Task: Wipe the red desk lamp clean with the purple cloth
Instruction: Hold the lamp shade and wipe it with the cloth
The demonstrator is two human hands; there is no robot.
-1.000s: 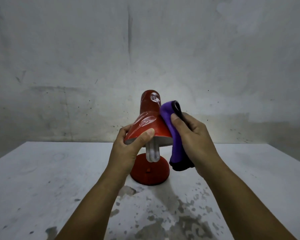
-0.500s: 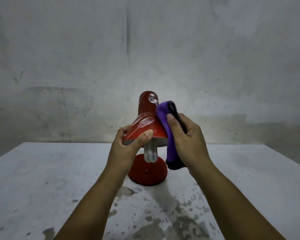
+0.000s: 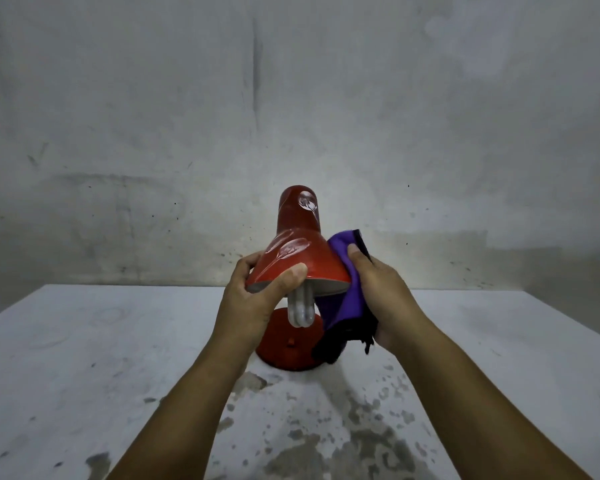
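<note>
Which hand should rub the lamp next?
The right hand, probably. It already holds the cloth against the side of the lamp. The left hand is busy gripping the shade's rim to steady it.

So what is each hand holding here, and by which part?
Left hand grips the red lamp by the shade's rim, thumb on top. Right hand holds the bunched purple cloth against the shade's right side.
</note>
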